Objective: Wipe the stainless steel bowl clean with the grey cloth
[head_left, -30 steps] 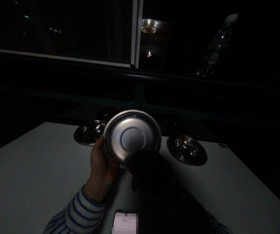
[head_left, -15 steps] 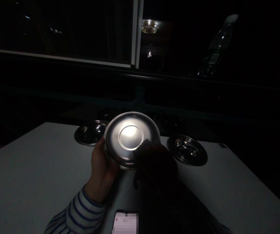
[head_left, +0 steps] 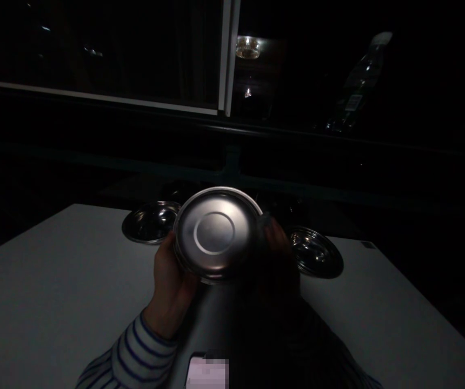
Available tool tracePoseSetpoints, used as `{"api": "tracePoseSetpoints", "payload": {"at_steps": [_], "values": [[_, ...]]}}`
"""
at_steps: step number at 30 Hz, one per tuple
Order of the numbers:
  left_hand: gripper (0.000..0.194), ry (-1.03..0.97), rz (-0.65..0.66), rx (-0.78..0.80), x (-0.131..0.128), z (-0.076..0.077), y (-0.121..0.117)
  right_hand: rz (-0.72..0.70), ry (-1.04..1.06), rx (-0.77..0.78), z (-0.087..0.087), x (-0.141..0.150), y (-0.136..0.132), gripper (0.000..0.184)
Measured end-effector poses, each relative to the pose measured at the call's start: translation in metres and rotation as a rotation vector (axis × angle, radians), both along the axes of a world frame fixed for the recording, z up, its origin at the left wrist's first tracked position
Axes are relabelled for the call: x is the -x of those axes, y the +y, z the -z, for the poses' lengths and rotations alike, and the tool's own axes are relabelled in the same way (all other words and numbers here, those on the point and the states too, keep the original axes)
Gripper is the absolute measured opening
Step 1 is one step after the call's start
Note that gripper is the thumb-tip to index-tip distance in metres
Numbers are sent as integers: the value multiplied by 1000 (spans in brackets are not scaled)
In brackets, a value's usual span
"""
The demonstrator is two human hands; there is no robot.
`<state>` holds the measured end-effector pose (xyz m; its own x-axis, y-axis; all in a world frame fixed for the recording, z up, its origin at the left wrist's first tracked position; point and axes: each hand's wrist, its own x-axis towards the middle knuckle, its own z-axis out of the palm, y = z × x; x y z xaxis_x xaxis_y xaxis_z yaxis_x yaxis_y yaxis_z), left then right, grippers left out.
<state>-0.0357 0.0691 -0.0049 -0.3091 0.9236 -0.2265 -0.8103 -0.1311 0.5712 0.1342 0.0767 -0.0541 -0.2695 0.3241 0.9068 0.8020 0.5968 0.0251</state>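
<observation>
A round stainless steel bowl (head_left: 214, 233) is held tilted above the table, its flat base with a ring mark facing me. My left hand (head_left: 171, 275) is closed on the bowl's left rim, with the thumb along the edge. At the right edge of the bowl is my right hand (head_left: 279, 259), mostly in deep shadow. Its fingers are bent over a dark cloth (head_left: 264, 219) pressed to the rim; little of that cloth shows.
On the white table (head_left: 74, 281), one shiny steel bowl (head_left: 145, 229) lies at the back left and another steel bowl (head_left: 317, 254) at the right. A phone (head_left: 206, 373) lies near the front. Beyond stand a window frame (head_left: 224, 65) and a clear bottle (head_left: 360, 81).
My right hand has slid with the cloth from the bowl's lower middle to its right rim. The bowl's tilt has shifted slightly; my left hand keeps its grip.
</observation>
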Motion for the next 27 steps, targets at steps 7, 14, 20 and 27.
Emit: {"api": "tracePoseSetpoints", "payload": {"at_steps": [7,14,20,27], "values": [[24,-29,12,20,-2,-4,-4,-37,23,-21,1,6,-2,54],[29,-24,24,33,-1,-5,-5,-64,22,-16,5,9,-2,55],[30,22,8,31,-2,-7,-6,-81,-7,-32,7,12,-8,57],[22,24,-48,43,-4,-3,-7,-71,-325,-101,-4,19,-17,38]]}}
